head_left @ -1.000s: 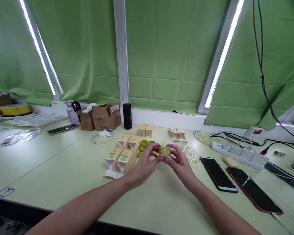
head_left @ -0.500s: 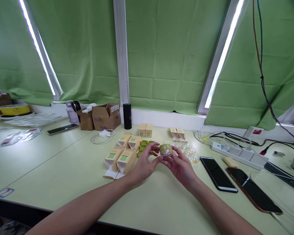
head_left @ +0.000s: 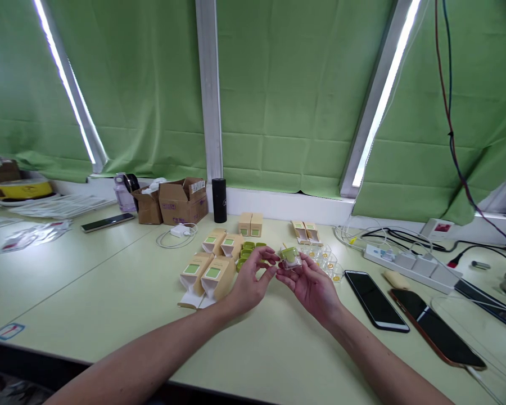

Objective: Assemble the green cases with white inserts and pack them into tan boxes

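Note:
My right hand [head_left: 310, 284] holds a small clear case with a green piece inside [head_left: 290, 256], palm turned up, fingertips under it. Just left of it, my left hand [head_left: 253, 278] has its fingers loosely curled and apart, holding nothing I can see. Behind the hands lie several small green cups [head_left: 248, 250] and a row of clear cases with yellow dots [head_left: 326, 261]. Tan cartons with green labels [head_left: 213, 274] lie open-ended to the left of my left hand.
Two phones [head_left: 375, 300] lie at the right beside a white power strip [head_left: 411, 265] with cables. Cardboard boxes [head_left: 183, 201], a black cylinder [head_left: 219, 200], a charger [head_left: 179, 230] and another phone [head_left: 107, 222] sit toward the back left. A yellow bowl [head_left: 19, 189] is far left.
Both hands held the clear case together a second ago. Now the left hand has let go and the right hand has tilted the case and carried it slightly right.

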### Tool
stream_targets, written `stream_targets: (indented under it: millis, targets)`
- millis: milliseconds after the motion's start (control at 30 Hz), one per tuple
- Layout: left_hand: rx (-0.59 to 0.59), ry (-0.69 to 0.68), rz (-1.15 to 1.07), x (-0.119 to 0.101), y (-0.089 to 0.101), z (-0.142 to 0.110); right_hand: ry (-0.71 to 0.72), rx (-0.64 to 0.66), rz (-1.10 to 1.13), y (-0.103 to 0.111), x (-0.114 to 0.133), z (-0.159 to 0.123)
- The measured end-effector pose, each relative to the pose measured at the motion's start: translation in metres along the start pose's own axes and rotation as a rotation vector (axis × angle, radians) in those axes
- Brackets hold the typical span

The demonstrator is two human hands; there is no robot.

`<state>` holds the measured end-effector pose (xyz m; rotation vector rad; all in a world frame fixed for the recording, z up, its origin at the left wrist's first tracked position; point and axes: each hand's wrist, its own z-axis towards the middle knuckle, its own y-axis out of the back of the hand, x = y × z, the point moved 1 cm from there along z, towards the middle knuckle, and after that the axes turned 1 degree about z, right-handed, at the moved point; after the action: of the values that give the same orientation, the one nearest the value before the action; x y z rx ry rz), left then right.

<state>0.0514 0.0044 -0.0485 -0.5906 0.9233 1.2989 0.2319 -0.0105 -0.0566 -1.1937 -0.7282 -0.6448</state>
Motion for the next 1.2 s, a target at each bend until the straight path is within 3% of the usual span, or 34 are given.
stream_targets:
  millis: [267, 667, 833, 1000, 1200]
  targets:
    - [0.013, 0.124, -0.075, 0.001, 0.000, 0.001, 0.047, -0.017, -0.018, -0.003, -0.001, -0.002]
    - [0.090, 0.286, -0.279, 0.003, 0.000, 0.007, 0.093, -0.007, -0.253, -0.007, 0.001, -0.008]
    - [0.146, 0.289, -0.390, -0.001, -0.001, 0.008, 0.093, 0.008, -0.224, -0.003, 0.003, -0.007]
    - [0.122, 0.285, -0.428, 0.002, 0.000, 0.009, 0.102, 0.011, -0.239, 0.001, 0.002, -0.004]
    - [0.099, 0.237, -0.251, 0.006, 0.003, 0.009, 0.094, -0.101, -0.340, 0.009, -0.002, 0.004]
